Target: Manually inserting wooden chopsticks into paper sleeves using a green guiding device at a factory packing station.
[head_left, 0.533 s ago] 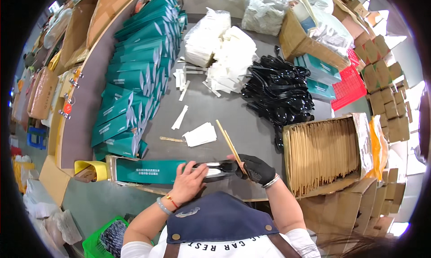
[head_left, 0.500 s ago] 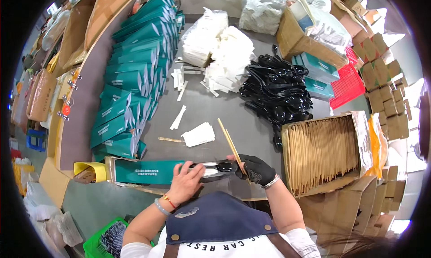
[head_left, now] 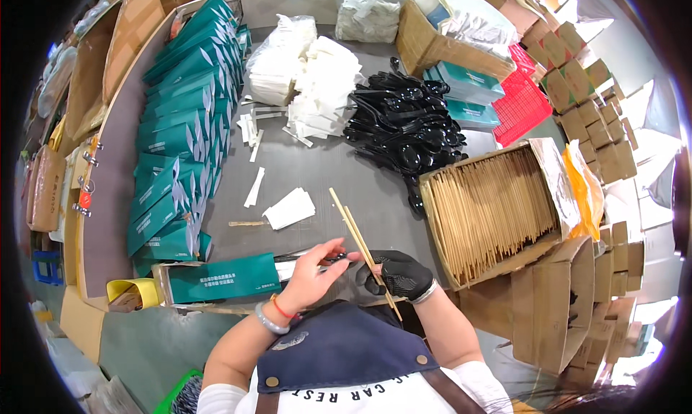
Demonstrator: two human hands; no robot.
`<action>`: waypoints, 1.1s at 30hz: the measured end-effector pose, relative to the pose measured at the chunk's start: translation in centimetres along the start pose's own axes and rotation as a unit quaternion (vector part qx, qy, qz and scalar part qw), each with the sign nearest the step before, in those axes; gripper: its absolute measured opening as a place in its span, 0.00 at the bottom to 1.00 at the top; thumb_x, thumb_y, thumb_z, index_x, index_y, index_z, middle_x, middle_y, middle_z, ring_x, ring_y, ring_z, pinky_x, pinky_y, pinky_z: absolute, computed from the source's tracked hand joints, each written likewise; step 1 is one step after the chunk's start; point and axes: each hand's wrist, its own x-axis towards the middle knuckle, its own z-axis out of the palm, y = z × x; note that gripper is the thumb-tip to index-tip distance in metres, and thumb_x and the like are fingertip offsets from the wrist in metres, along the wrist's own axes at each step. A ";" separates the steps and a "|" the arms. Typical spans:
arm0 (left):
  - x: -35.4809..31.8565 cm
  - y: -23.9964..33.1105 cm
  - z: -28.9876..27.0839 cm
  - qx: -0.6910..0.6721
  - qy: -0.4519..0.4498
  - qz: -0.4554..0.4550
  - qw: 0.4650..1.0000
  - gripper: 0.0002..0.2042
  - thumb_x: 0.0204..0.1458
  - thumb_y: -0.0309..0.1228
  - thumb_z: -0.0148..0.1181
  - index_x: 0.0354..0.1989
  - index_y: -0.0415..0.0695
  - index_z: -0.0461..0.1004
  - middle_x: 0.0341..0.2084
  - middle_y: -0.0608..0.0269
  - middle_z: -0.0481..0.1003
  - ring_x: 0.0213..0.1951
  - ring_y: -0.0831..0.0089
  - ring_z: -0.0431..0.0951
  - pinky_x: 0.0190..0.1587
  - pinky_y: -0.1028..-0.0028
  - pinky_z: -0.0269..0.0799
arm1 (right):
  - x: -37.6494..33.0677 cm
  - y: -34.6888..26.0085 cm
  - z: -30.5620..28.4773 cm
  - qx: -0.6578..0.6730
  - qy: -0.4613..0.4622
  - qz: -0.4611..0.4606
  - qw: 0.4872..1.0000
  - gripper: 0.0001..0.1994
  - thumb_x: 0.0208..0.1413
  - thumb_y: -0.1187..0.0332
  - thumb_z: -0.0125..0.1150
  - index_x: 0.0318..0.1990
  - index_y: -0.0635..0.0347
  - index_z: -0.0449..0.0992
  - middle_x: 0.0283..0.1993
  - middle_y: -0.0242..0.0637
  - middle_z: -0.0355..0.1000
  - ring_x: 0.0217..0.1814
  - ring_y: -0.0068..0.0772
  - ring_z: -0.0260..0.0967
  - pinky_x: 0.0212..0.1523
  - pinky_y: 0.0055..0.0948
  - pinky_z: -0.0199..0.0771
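Two wooden chopsticks (head_left: 351,225), slanted and crossing each other, are held in my right hand (head_left: 405,276), which wears a black glove with bare fingertips. My bare left hand (head_left: 311,273) has its fingers stretched and thumb apart, close to the chopsticks. Behind its fingers shows part of a black spoon (head_left: 336,257); whether they touch is unclear. Left of that hand a teal paper sleeve (head_left: 223,278) lies on top of a narrow open box (head_left: 164,284) at the table's front edge. A white strip (head_left: 286,270) sticks out of the sleeve's right end.
Teal sleeves (head_left: 173,136) overlap in a long row at the left. White napkins (head_left: 321,86) and a heap of black spoons (head_left: 407,122) lie farther back. A carton of chopsticks (head_left: 494,208) stands at the right, a red basket (head_left: 522,105) beyond it. Loose white papers (head_left: 290,208) lie mid-table.
My left hand has lifted off the sleeve and moved right, toward the chopsticks. Less of the spoon shows now. The whole view has shifted, so the table's things sit farther left.
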 end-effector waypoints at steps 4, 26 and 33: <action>1.7 1.2 2.2 -0.315 -0.059 -0.158 0.934 0.12 0.62 0.27 0.52 0.49 0.32 0.73 0.39 0.61 0.77 0.40 0.74 0.78 0.49 0.73 0.74 | -1.5 1.7 0.0 0.019 0.021 0.012 1.000 0.23 0.58 0.69 0.53 0.61 0.68 0.67 0.42 0.32 0.73 0.37 0.16 0.66 0.35 0.16 0.67; 0.2 1.4 5.5 -0.348 -0.083 -0.221 0.907 0.05 0.62 0.30 0.53 0.38 0.42 0.73 0.31 0.63 0.77 0.31 0.76 0.76 0.35 0.75 0.70 | -31.7 21.2 -6.5 -0.078 0.502 -0.031 0.861 0.15 0.63 0.66 0.52 0.51 0.66 0.73 0.36 0.38 0.75 0.39 0.27 0.74 0.44 0.25 0.73; 0.6 1.6 7.2 -0.315 -0.104 -0.199 0.922 0.05 0.61 0.29 0.54 0.39 0.41 0.74 0.30 0.62 0.78 0.31 0.77 0.76 0.35 0.76 0.70 | -30.8 28.3 -11.5 -0.514 0.674 0.148 0.510 0.18 0.56 0.63 0.60 0.53 0.58 0.73 0.49 0.49 0.74 0.52 0.56 0.70 0.53 0.44 0.71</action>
